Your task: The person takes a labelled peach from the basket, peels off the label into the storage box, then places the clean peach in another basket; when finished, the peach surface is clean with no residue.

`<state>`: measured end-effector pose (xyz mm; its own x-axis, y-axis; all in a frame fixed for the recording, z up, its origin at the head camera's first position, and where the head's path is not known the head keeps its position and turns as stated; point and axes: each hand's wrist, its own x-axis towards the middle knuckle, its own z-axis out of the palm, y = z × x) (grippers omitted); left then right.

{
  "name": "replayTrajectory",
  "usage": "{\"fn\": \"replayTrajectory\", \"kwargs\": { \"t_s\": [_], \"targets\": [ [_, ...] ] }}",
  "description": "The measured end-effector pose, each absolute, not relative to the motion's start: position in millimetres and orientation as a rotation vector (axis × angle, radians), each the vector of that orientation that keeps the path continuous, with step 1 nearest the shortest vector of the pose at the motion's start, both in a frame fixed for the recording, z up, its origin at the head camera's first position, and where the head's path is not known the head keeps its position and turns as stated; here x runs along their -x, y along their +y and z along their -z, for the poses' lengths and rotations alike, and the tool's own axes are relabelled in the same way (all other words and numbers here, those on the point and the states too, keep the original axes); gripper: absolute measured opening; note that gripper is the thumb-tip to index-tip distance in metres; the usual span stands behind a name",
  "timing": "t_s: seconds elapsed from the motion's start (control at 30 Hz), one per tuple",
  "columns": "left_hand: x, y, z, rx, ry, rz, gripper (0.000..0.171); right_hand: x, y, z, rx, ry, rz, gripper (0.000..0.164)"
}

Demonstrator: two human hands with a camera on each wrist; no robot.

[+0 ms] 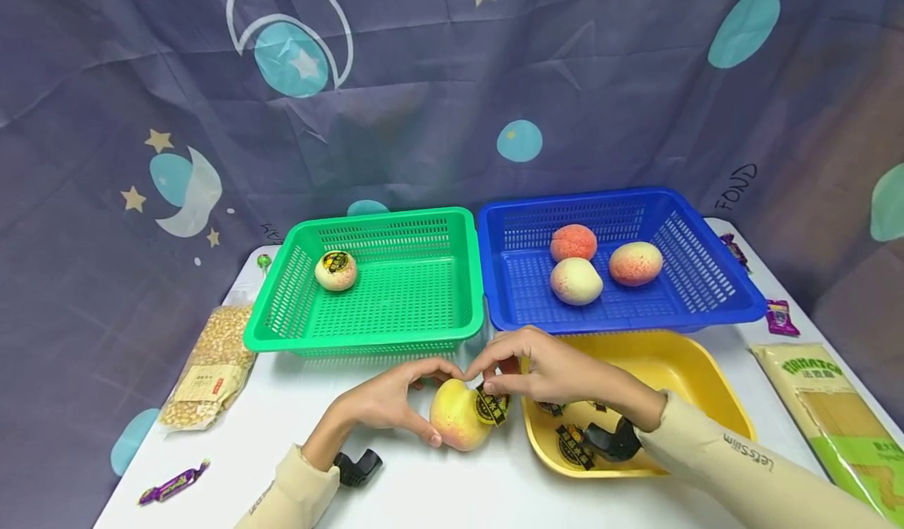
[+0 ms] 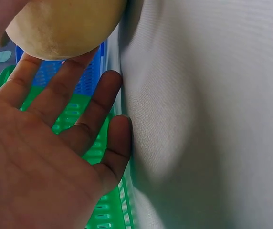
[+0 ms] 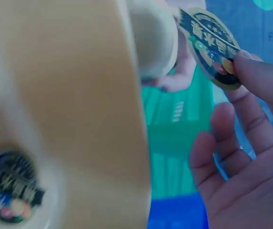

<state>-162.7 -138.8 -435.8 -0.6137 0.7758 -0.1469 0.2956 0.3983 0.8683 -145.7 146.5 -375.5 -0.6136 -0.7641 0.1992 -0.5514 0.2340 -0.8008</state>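
A yellow peach with a pink blush (image 1: 452,419) stands on the white table, in front of the gap between the two baskets. My left hand (image 1: 384,399) holds it from the left, thumb at the near side and fingers at the far side. Between thumb and forefinger, my right hand (image 1: 551,368) pinches a round black-and-gold sticker (image 3: 210,47) at the peach's right side. Whether the sticker's far edge touches the peach, I cannot tell. Below the right forearm, a yellow tub (image 1: 713,403) holds several similar stickers (image 1: 574,446).
Behind stands a green basket (image 1: 367,341) holding one stickered peach (image 1: 336,271). A blue basket (image 1: 628,326) beside it holds three peaches. A bag of kernels (image 1: 212,364) and a purple-wrapped candy (image 1: 173,484) lie left; a noodle packet (image 1: 833,419) lies right.
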Motion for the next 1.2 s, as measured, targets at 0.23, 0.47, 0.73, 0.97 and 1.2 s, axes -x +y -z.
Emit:
{"fn": "replayTrajectory", "kwargs": {
  "t_s": [0.23, 0.47, 0.73, 0.97, 1.2],
  "targets": [
    [161.8, -139.4, 436.8, -0.894, 2.109, -1.182, 0.078, 139.1, 181.7, 377.0, 1.175, 2.267, 1.313, 0.009],
    [161.8, -141.4, 435.3, -0.878, 2.093, -1.185, 0.078, 131.7, 215.6, 375.9, 1.099, 2.271, 1.249, 0.009],
    [162.8, -139.5, 432.7, -0.874, 2.081, -1.185, 0.077, 128.8, 253.3, 378.3, 0.954, 2.287, 1.153, 0.012],
    [164.1, -140.6, 435.8, -0.906, 2.075, -1.185, 0.077, 119.5, 277.5, 382.2, 0.88, 2.18, 1.094, 0.011],
    [164.0, -140.9, 437.7, -0.917, 2.055, -1.191, 0.077, 110.0, 289.0, 383.6, 0.801, 2.14, 1.03, 0.023]
  ]
}}
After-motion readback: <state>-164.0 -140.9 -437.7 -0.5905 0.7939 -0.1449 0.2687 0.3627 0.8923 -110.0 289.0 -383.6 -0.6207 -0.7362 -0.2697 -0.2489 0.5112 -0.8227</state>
